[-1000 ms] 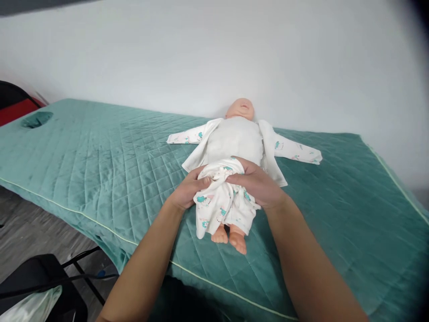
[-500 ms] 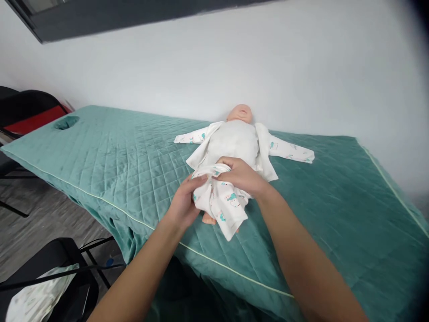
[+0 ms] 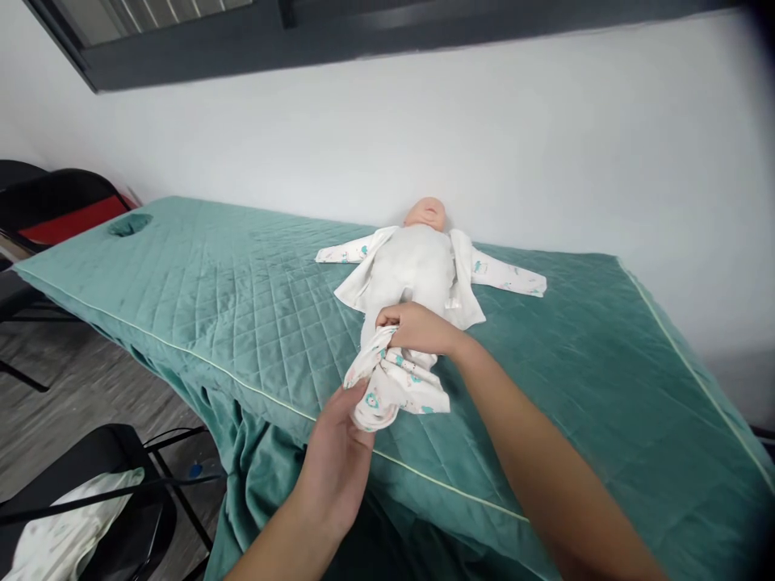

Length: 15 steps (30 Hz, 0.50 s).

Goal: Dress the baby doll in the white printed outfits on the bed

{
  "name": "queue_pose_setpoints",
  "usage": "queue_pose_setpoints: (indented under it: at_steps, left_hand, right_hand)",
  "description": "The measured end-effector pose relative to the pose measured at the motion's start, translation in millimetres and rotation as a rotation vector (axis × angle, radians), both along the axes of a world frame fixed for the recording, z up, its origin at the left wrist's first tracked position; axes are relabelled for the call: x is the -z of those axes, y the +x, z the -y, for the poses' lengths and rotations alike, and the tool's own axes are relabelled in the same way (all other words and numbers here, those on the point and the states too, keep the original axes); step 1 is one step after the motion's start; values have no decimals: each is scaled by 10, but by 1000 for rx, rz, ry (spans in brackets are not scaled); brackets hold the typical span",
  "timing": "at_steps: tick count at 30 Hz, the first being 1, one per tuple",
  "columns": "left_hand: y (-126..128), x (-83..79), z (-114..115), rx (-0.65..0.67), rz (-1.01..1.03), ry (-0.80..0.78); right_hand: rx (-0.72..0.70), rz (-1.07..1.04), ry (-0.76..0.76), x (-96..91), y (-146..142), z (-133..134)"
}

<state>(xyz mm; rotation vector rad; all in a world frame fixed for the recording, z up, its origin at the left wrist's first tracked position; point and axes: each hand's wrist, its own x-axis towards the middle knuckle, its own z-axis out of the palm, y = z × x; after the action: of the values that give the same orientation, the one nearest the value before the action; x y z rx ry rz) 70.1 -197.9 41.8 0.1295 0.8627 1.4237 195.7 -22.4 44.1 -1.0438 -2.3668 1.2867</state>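
Note:
A baby doll (image 3: 416, 262) lies on its back on the teal quilted table (image 3: 242, 290), head toward the wall, its printed white top spread open with both sleeves out. The printed baby trousers (image 3: 393, 386) are bunched low over the doll's legs, which they hide. My right hand (image 3: 415, 328) is closed on the trousers' upper edge below the doll's belly. My left hand (image 3: 342, 452) grips the trousers' lower end near the table's front edge.
A black chair (image 3: 115, 492) with a pale printed cloth (image 3: 54, 524) on it stands at lower left. More dark chairs, one with a red seat (image 3: 66, 218), stand at far left. A white wall runs behind the table, with a dark window frame above.
Both hands have drawn the trousers down from the doll's waist toward the front edge. The left hand moved furthest, down toward me. The doll's feet are now hidden. The view has tilted up.

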Motion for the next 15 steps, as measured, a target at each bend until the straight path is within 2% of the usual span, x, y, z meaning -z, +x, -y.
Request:
queue_pose_setpoints:
  at_steps: [5, 9, 12, 15]
  left_hand:
    - [-36, 316, 135, -58, -161, -26]
    - [-240, 545, 72, -12, -457, -35]
    - [-403, 613, -61, 54, -700, -50]
    - [-493, 565, -201, 158, -759, -6]
  right_hand:
    - [-27, 175, 202, 0, 3, 52]
    - [-55, 243, 256, -6, 18, 110]
    - [-65, 198, 332, 37, 37, 131]
    - [40, 66, 441, 98, 46, 120]
